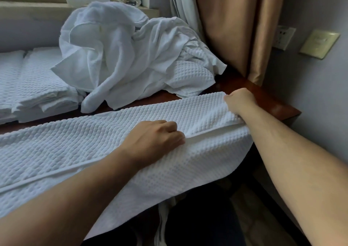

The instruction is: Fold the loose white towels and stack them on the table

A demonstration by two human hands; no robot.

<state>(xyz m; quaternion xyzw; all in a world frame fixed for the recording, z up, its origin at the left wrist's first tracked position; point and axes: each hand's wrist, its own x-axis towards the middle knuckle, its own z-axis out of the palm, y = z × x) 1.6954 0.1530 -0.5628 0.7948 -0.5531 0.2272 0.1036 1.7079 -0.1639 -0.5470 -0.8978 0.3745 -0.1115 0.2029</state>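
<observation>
Tabletop (267, 100) mostly hidden by towel (75, 146); right hand (240, 99) pinches its corner, left hand (154, 136) grips its fold.

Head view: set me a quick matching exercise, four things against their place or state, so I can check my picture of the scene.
1 waffle towel
2 loose towel pile
3 folded stack
4 curtain

a tan, hanging at the right
b crumpled heap at the back
c spread out in front, gripped
d layered flat at the left

Pairs: 1-c, 2-b, 3-d, 4-a
</observation>
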